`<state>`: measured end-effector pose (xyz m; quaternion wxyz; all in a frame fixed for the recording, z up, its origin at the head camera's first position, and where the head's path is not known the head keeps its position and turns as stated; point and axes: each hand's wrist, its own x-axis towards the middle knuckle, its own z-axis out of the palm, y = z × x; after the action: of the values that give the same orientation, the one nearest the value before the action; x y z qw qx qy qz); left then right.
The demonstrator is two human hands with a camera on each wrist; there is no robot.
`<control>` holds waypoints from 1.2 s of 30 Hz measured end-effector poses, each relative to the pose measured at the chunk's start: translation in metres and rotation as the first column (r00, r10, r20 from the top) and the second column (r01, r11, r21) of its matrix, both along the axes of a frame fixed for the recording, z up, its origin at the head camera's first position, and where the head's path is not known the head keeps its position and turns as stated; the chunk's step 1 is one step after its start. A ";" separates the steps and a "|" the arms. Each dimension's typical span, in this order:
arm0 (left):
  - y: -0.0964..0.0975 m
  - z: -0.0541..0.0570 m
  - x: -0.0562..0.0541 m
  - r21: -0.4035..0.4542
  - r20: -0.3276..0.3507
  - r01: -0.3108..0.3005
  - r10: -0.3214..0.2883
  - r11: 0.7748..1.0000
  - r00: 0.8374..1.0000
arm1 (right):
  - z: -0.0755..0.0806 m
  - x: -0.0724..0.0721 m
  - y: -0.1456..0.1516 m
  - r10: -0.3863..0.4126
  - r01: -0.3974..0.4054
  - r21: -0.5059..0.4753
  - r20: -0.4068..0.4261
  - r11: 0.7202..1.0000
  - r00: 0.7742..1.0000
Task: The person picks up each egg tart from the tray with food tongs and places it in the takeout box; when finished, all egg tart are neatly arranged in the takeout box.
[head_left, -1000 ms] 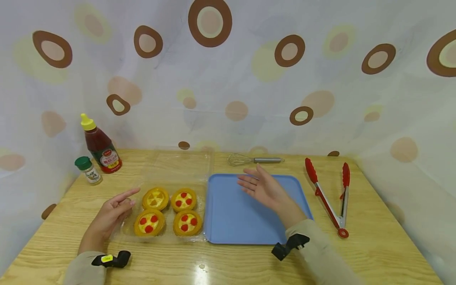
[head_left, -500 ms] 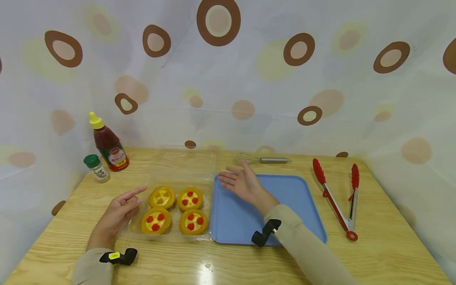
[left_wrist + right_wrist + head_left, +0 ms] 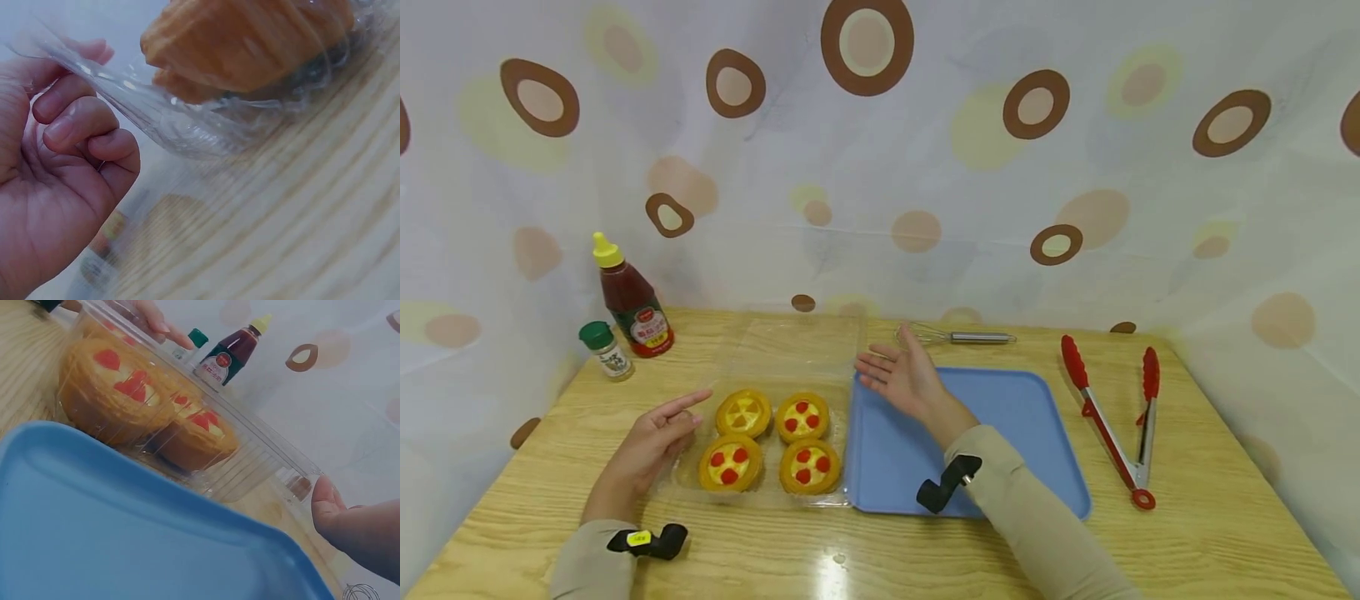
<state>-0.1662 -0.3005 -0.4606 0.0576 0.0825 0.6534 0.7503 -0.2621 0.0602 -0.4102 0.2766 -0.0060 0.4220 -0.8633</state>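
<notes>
An opened clear plastic clamshell box (image 3: 760, 499) lies on the table, its lid (image 3: 797, 342) folded back towards the wall. Inside sit several tarts (image 3: 730, 463), most topped with red pieces and one with a yellow pattern. My left hand (image 3: 651, 450) holds the box's left rim near the thumb and extended index finger; in the left wrist view, the other fingers (image 3: 87, 122) are curled. My right hand (image 3: 906, 383) reaches over the blue tray's left part, fingers straight. Its thumb (image 3: 325, 497) appears at the lid's edge in the right wrist view; firm contact is unclear.
The blue tray (image 3: 1000, 467) adjoins the box on its right. Behind it lies a whisk (image 3: 977, 337); red-tipped tongs (image 3: 1101, 433) lie spread at the right. A sauce bottle (image 3: 636, 308) and a green-capped shaker (image 3: 606, 354) stand at the back left.
My right hand has moved left across the tray to the box's right side. The left hand has stayed at the box's left rim. The head view has shifted slightly.
</notes>
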 end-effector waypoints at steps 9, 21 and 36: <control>0.000 0.005 0.004 -0.119 0.070 -0.034 0.042 0.992 0.997 | 0.005 -0.002 -0.006 -0.015 0.018 0.051 -0.054 0.999 0.998; 0.000 0.011 0.001 -0.241 0.089 -0.020 0.042 0.970 0.995 | 0.019 0.000 -0.004 -0.026 0.043 0.082 -0.203 0.996 0.979; -0.011 0.026 0.018 -0.257 -0.013 0.097 -0.104 0.961 0.994 | 0.031 0.032 0.001 0.102 0.063 0.348 -0.436 0.935 0.894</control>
<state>-0.1479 -0.3120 -0.4350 0.0973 0.1173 0.7405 0.6545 -0.2304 0.0612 -0.3793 0.1774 -0.1585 0.6221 -0.7459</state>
